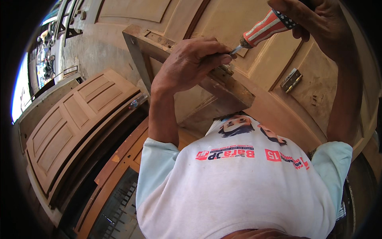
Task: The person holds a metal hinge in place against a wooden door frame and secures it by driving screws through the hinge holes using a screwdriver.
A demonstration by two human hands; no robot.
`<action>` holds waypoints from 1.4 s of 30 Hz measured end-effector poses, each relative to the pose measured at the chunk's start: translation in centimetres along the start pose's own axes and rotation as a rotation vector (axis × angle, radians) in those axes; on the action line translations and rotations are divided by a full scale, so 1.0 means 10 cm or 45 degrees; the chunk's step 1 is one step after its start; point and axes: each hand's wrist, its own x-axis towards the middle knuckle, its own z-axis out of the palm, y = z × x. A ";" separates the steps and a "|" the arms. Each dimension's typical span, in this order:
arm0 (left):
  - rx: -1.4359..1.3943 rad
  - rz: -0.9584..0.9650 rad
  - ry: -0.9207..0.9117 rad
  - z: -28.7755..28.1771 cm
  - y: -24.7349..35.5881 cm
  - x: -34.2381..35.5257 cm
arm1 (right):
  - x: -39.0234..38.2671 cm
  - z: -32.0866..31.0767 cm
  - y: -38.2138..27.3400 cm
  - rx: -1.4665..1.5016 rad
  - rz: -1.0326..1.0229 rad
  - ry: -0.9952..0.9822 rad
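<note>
My right hand grips the upper end of a screwdriver, whose handle is striped red and white with a dark star-patterned end. Its metal shaft slants down to the fingertips of my left hand. There the left thumb and fingers are pinched together at the tip; whatever lies between them is too small to make out. Just under that hand is the edge of a wooden frame piece, with a small metal hinge partly hidden by the fingers. Another metal hinge lies on the wooden door panel to the right.
Panelled wooden doors fill the far side. A carved wooden door leans at left, beside an orange-brown frame with glass. A small clear plastic item rests near the leaning door's edge. Parked motorbikes show at far left.
</note>
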 end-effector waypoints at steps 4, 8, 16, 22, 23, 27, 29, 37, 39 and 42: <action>-0.132 0.012 0.042 0.01 -0.05 -0.04 | 0.02 0.15 -0.06 0.146 -0.030 0.104; -0.318 -0.040 0.096 0.10 -0.06 -0.04 | 0.05 -0.09 -0.22 0.143 0.056 -0.117; -0.229 0.024 0.030 0.03 -0.09 -0.05 | 0.05 -0.09 -0.12 0.204 -0.021 -0.145; -0.106 -0.045 -0.026 -0.03 -0.03 -0.06 | 0.11 0.08 -0.29 0.041 0.138 -0.040; -0.081 -0.059 -0.025 -0.03 -0.03 -0.06 | 0.08 0.03 -0.27 -0.024 0.070 -0.105; -0.201 -0.053 -0.005 -0.02 -0.09 -0.05 | 0.11 0.30 -0.11 -0.057 -0.088 0.266; -0.153 -0.047 -0.026 -0.02 -0.03 -0.04 | 0.05 0.22 -0.21 -0.016 0.032 0.205; -0.332 -0.170 -0.054 -0.01 -0.01 -0.05 | 0.00 0.05 -0.22 0.078 0.100 0.100; -0.305 -0.211 -0.076 -0.02 0.00 -0.05 | -0.05 0.01 -0.34 -0.074 0.140 0.022; -0.207 -0.239 -0.093 -0.04 0.02 -0.04 | -0.06 0.14 -0.25 -0.198 0.046 0.177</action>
